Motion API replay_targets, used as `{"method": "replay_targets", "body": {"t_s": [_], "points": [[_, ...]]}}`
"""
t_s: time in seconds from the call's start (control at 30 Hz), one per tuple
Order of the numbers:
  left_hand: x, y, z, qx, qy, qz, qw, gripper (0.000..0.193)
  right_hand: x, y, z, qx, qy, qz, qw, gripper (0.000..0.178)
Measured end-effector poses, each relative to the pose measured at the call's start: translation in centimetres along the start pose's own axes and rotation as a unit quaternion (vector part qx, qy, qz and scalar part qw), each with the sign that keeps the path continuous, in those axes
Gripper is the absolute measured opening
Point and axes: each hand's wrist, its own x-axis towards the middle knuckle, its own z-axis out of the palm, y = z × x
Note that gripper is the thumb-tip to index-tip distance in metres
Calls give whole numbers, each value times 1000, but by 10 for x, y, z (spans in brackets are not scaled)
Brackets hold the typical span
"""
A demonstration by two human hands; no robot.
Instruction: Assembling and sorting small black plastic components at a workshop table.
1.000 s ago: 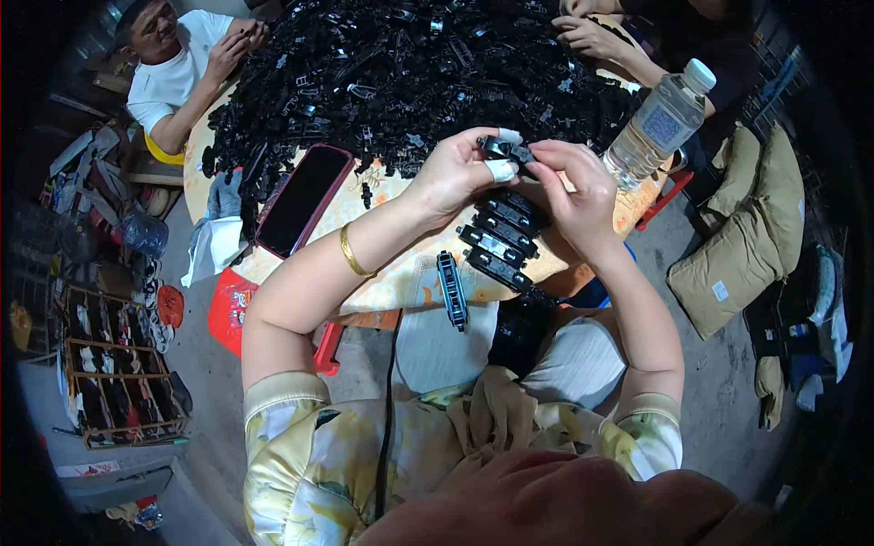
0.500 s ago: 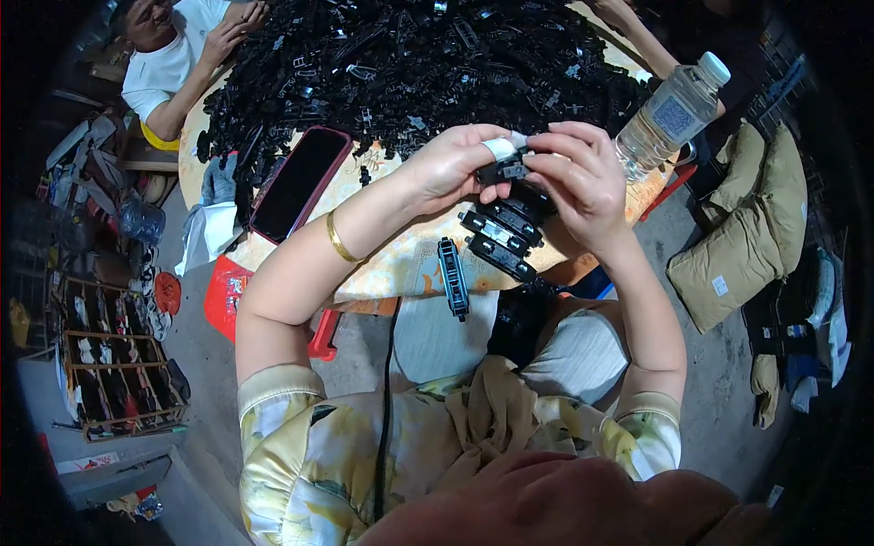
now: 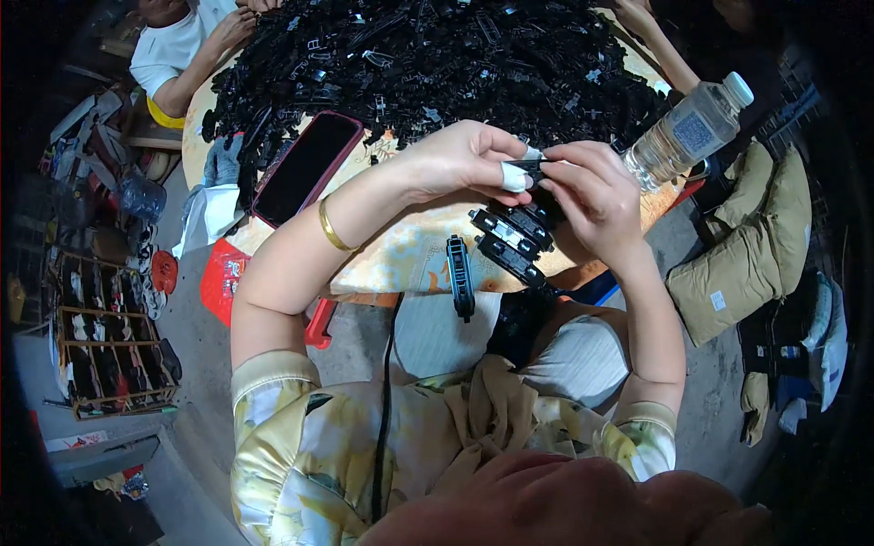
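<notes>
Between the fingertips of both hands is a small black plastic part (image 3: 539, 169), mostly covered by the fingers. My left hand (image 3: 469, 162), with white wrapping on the thumb and a fingertip, pinches it from the left. From the right, my right hand (image 3: 594, 193) grips it with thumb and fingers. Just below the hands, several long black plastic pieces (image 3: 512, 260) lie side by side near the table's edge. A separate slim black piece with a bluish sheen (image 3: 460, 276) lies to their left, its near end over the edge.
A large heap of black plastic parts (image 3: 410, 77) covers the far table (image 3: 382, 264). A phone (image 3: 308, 168) lies left, a water bottle (image 3: 687, 132) stands right. Across the table are one person's arm (image 3: 205, 59) at left and another's (image 3: 665, 50) at right.
The black part has turned in my fingers and now shows only a thin edge. My right hand has shifted slightly right and down. The whole view has also moved a little.
</notes>
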Motion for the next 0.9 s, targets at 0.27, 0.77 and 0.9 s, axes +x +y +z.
{"method": "replay_targets", "body": {"t_s": [0.27,0.77,0.9], "points": [[-10,1,29,379,129,163,902,31,-7,-10,-6,132,-62,279,949,30],[-104,-46,53,584,165,219,764,43,-15,-39,3,65,-230,118,964,76],[-83,-59,69,661,138,263,689,46,-23,-49,-8,51,-242,106,963,65]]}}
